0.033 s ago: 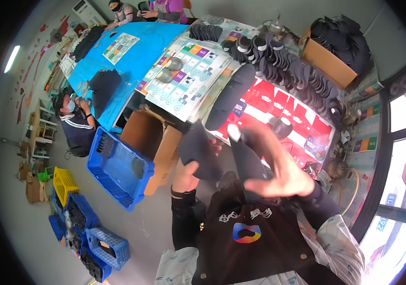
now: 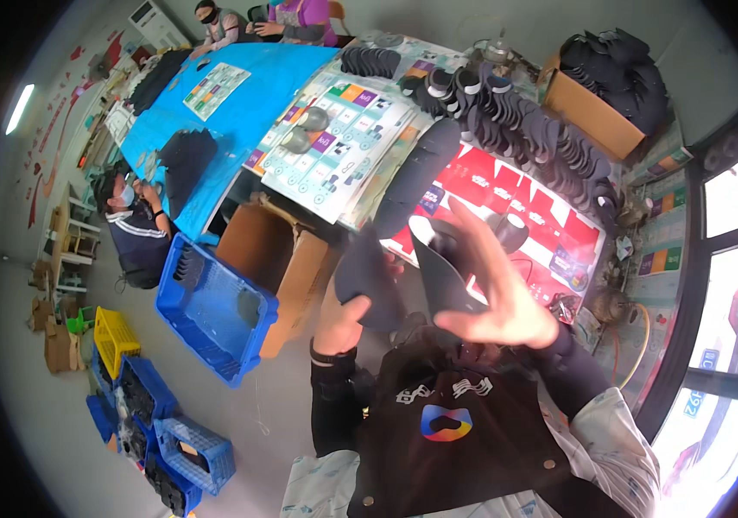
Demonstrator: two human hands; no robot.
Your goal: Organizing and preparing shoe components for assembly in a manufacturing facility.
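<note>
Red-and-white printed sheeting (image 2: 559, 226) lies right of centre, while mid-frame your left hand (image 2: 340, 324) pinches a thin, dark-grey curved pad (image 2: 369, 281) and your right hand (image 2: 511, 306), fingers spread, cups a similar pad (image 2: 445, 281), both probably light, flexible, best held by their edges.

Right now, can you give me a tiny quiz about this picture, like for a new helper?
1. True or false: the left hand holds a dark piece.
2. What colour is the crate beside the big brown box? A yellow, B blue, C green.
3. Fill the gap: the white-tipped piece is nearest the ___ hand.

Key: 1 true; 2 B; 3 right.
</note>
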